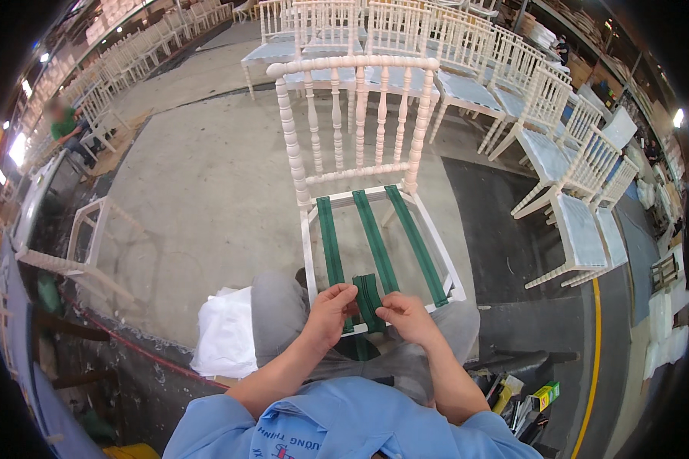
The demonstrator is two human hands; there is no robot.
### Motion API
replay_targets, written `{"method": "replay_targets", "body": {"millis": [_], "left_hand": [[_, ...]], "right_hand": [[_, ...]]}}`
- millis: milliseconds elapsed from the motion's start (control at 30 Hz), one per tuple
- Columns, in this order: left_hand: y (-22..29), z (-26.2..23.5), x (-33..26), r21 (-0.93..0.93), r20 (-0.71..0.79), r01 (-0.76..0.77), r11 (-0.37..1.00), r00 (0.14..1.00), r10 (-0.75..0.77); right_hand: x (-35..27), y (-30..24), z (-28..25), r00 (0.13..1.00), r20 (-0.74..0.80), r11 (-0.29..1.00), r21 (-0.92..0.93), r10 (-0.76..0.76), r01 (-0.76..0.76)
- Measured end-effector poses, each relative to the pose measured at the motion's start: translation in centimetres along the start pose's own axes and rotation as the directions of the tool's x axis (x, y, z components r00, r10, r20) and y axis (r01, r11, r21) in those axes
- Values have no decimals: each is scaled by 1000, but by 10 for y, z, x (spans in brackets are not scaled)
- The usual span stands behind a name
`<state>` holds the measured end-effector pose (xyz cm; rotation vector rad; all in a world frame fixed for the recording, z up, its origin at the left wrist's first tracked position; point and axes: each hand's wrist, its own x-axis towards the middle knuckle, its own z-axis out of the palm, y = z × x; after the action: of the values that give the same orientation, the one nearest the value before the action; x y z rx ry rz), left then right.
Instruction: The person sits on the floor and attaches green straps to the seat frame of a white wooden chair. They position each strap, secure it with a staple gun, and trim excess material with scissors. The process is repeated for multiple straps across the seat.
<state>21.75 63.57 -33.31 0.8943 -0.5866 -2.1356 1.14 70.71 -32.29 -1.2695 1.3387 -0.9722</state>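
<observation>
A white wooden chair (362, 170) with turned spindles stands before me, its seat frame against my knees. Three green webbing straps (375, 243) run from back to front across the open seat. Above the front rail I hold a loose length of green webbing (367, 297) with dark stripes. My left hand (329, 314) pinches it at its left edge. On the other edge, the fingers of my right hand (408, 315) are closed on it, slightly blurred. More green webbing hangs below, over my lap.
White cloth (226, 333) lies beside my left knee. Tools and a small box (545, 395) sit at my lower right. Rows of white chairs (467, 84) with pale seats stand behind and to the right. A chair frame (92, 241) lies left; a person (73, 130) sits farther off.
</observation>
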Motion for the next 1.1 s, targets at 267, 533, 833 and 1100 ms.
{"method": "replay_targets", "body": {"millis": [267,533,833,1100], "left_hand": [[-6,8,-1,149,-24,-91,985,995,95],[-3,6,5,2,-60,-105,994,993,105],[11,0,32,-8,-99,-99,995,990,98],[22,-2,59,448,-106,-301,842,917,385]], "right_hand": [[31,-20,18,937,-337,947,262,-92,187],[42,-30,15,933,-283,975,-79,-220,206],[76,-34,10,917,-240,933,-253,-318,257],[109,-29,8,906,-196,877,-392,-376,279]]}}
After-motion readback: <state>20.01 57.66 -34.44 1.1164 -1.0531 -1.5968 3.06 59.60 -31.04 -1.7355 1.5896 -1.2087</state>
